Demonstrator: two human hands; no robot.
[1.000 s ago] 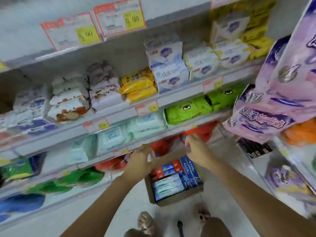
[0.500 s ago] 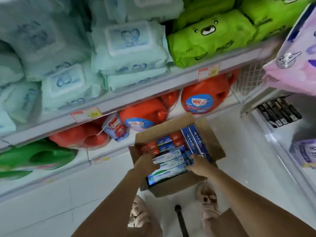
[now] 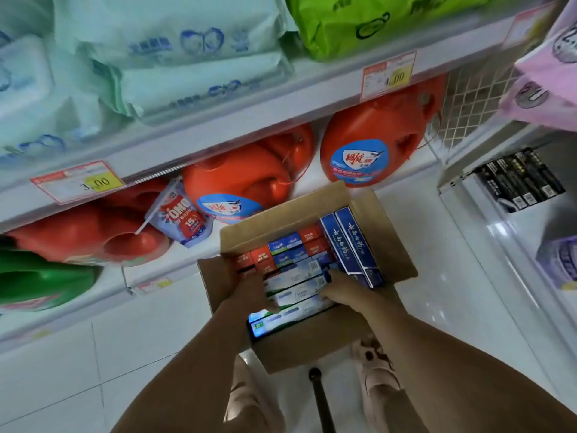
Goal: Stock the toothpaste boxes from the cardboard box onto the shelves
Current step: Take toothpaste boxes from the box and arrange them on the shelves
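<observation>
We reach with both hands into the open cardboard box (image 3: 327,348), which stands on the white tiled floor (image 3: 93,370) in front of the lowest shelf (image 3: 218,126). Our left hand (image 3: 249,292) lies on the left ends of the pale toothpaste boxes (image 3: 296,282), and our right hand (image 3: 346,292) lies on their right ends. The fingers of both hands curl over the boxes, but we cannot tell if they already clamp them. The hands are apart, with the boxes between them.

Inside the carton we see also small red boxes (image 3: 262,257) on the far left and two long dark blue boxes (image 3: 352,245) along the right side. The far flap of the carton stands up.

Just behind the carton, under the shelf, stand orange detergent jugs (image 3: 359,151), and a blue and red refill pouch (image 3: 184,220) leans against one of them. A green bottle (image 3: 40,282) lies at the left. On the shelf above are pale wipe packs (image 3: 187,57) and a green pack (image 3: 374,23), with price tags (image 3: 387,76) on the edge. At the right, black boxes (image 3: 518,179) lie on another low shelf. Near our feet, a dark pole (image 3: 321,401) stands beside the carton.
</observation>
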